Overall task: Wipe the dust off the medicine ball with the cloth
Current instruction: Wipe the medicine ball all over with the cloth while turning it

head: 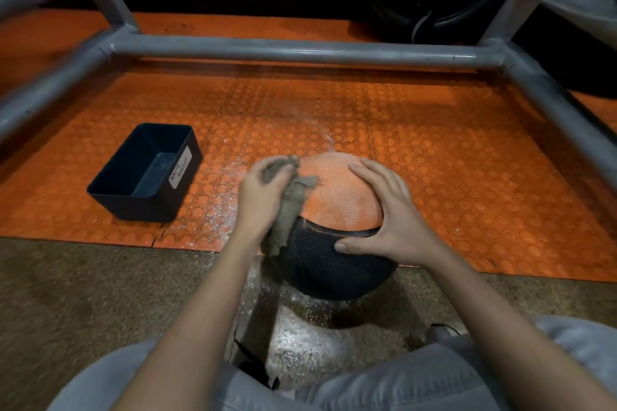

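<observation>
Left hand [258,197] grips cloth [289,200] on dusty ball [337,197], right hand [394,213] lies flat steadying it; ball may roll if pushed hard.

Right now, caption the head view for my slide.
Left hand holds a cloth against the dusty medicine ball; right hand steadies it.

The cloth [289,202] and left hand [258,200] (both slightly blurred) hide the medicine ball [337,193] along its left flank.
</observation>
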`<state>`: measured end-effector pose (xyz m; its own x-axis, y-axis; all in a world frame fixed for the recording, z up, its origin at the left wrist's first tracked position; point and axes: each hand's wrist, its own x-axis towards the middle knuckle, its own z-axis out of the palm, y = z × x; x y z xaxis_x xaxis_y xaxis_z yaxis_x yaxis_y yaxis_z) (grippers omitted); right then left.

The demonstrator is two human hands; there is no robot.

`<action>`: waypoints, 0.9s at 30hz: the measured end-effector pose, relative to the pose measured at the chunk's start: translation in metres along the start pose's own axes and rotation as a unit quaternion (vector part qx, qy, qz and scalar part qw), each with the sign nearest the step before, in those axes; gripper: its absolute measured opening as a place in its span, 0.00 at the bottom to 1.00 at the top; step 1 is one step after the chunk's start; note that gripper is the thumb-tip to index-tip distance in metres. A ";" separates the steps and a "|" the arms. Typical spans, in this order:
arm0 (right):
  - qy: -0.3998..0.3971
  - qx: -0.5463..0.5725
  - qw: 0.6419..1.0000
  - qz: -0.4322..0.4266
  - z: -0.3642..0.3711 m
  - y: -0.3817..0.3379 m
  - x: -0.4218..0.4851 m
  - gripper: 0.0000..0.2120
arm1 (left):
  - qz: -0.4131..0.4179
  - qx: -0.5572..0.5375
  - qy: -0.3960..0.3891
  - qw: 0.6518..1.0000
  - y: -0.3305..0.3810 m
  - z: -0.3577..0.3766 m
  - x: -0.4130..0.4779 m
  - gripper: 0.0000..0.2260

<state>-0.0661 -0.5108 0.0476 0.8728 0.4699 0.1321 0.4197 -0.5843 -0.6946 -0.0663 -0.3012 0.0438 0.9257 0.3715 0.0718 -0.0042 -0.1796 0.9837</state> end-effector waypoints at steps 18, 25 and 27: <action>0.004 0.018 1.000 0.002 -0.001 0.002 0.000 0.46 | -0.021 -0.015 0.047 0.999 0.001 -0.004 -0.018 0.03; 0.021 0.027 0.999 0.021 -0.002 0.004 0.002 0.46 | 0.091 0.091 0.033 0.991 0.015 0.016 -0.032 0.05; 0.020 0.014 1.000 0.014 -0.001 0.005 0.003 0.46 | 0.213 0.181 -0.011 0.960 0.020 0.026 -0.046 0.06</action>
<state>-0.0610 -0.5130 0.0447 0.8938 0.4259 0.1405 0.3881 -0.5775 -0.7183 -0.0990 -0.3455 0.0560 0.8767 0.1764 0.4475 -0.2555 -0.6174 0.7440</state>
